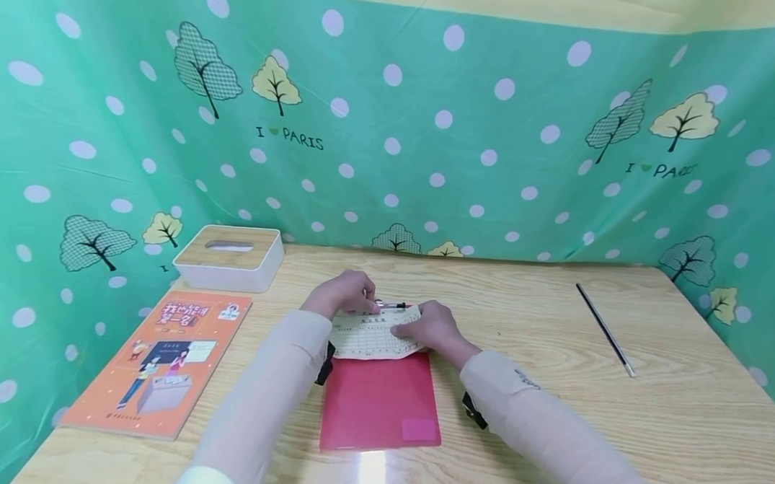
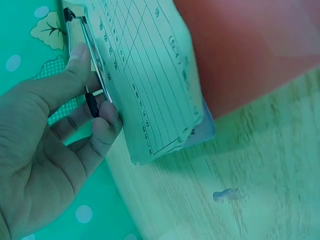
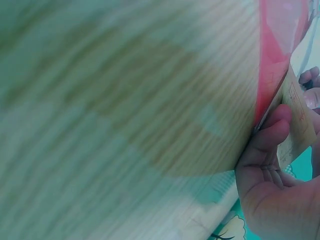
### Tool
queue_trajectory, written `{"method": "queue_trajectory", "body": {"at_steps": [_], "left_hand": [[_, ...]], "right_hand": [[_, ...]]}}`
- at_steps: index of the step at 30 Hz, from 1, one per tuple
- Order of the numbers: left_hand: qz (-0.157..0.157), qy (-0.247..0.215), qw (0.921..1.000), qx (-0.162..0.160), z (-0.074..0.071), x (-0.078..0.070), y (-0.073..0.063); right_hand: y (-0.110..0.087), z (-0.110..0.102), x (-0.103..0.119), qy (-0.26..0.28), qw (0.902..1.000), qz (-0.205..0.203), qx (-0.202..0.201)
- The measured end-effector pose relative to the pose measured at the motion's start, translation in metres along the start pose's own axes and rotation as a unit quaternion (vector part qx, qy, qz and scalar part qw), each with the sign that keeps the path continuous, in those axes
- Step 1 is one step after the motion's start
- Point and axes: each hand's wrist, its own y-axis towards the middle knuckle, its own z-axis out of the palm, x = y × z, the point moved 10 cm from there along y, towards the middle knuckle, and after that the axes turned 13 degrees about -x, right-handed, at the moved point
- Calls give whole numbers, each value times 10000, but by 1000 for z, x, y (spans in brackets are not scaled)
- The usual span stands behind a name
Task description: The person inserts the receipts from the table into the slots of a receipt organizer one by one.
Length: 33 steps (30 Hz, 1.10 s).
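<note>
A red clipboard folder (image 1: 380, 404) lies on the table, its metal clip (image 1: 391, 305) at the far edge. My left hand (image 1: 346, 296) pinches this clip; in the left wrist view the thumb and fingers are at its metal bar and black tip (image 2: 92, 104). Printed form sheets (image 1: 372, 339) with ruled tables lie over the folder's upper part, top edge by the clip. My right hand (image 1: 437, 326) grips the sheets at their right side, thumb on top. In the right wrist view the right hand (image 3: 272, 175) has its fingers around the paper's edge (image 3: 298, 122).
An orange book (image 1: 168, 366) lies at the left, with a white tissue box (image 1: 227, 264) with a wooden lid behind it. On the right side of the table rests a dark pencil-like stick (image 1: 604, 327). A green dotted curtain (image 1: 431, 128) hangs behind the table.
</note>
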Motion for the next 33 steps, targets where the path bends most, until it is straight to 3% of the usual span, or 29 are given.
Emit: {"method": "queue_trajectory", "body": {"at_steps": [16,33], "left_hand": [[-103,-123,9999,10,2,1,1],[66,-258,9996,-132,0,-2,-3]], "right_hand": [[8,2,-1,-340,9993,96,-115],[9,2,0,-381,9992,45,-117]]}}
